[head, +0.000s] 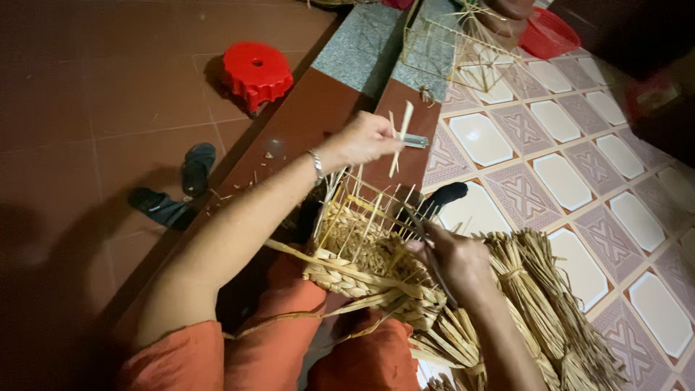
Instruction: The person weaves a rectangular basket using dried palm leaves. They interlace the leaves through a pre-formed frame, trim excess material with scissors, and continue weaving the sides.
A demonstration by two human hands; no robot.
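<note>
Head view. The left hand was closed on a pale straw strip, raised above a half-woven basket that rested on the person's lap. The right hand gripped the basket's near rim, fingers curled shut on the weave. Bundles of dried straw lay just beside it on the patterned tile floor. A red stool stood well apart.

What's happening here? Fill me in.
A person sits weaving a half-made straw basket on their lap. The left hand is raised, pinching a thin straw strip. The right hand grips the basket's rim. Bundles of dried straw lie at the right on the tiled floor.
</note>
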